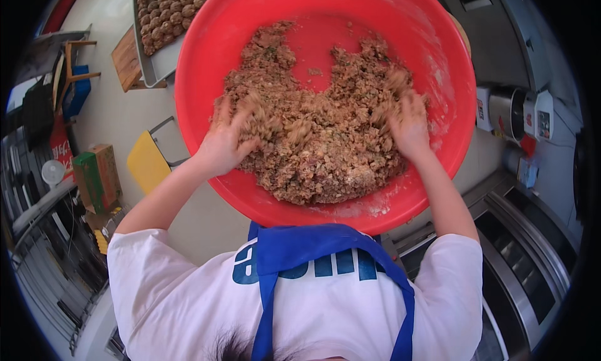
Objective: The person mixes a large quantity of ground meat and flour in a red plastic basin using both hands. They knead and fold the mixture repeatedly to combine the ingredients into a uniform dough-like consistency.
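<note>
A large red plastic basin (324, 215) stands before me, holding a mass of brown, crumbly mixture (324, 145) with pale bits and green flecks. My left hand (227, 138) is at the left side of the mixture, fingers spread and smeared with it. Blurred clumps lie around those fingertips. On the opposite side, my right hand (409, 124) touches the mixture with its fingers apart, their tips partly hidden by blurred crumbs. Toward the far wall the mixture splits into two arms, with bare red basin floor between them.
A metal tray (162, 70) at the upper left carries rows of brown balls beside a wooden stool (126, 63). Left of the basin are a yellow chair (148, 161) and a cardboard box (105, 173). A steel-bowled machine (507, 109) and glass-fronted appliances (521, 248) stand right.
</note>
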